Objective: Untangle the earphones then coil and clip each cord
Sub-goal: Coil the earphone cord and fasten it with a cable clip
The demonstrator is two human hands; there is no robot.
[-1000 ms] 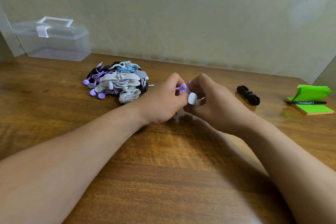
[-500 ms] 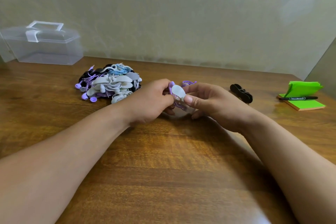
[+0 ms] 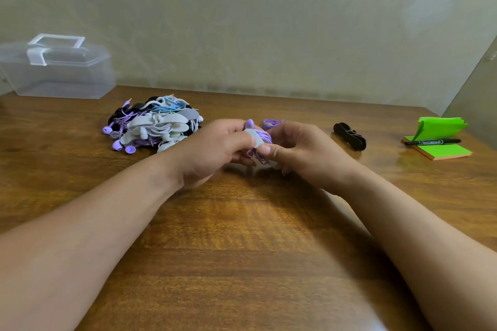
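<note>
Purple cord (image 3: pixel 262 140), grey clip (image 3: pixel 254 136), green notepad (image 3: pixel 441 149), black marker (image 3: pixel 432 142), brown table (image 3: pixel 242 250)

No text could be read. The marker (image 3: pixel 432 142) lying on the green notepad (image 3: pixel 451 152) bore a pale printed label along its barrel, but it was too small and blurred to make out.

Forearms stretched forward, left grip (image 3: pixel 217 148) and right grip (image 3: pixel 304 153) together, fingers curled, pinching purple cord (image 3: pixel 265 138)
</note>
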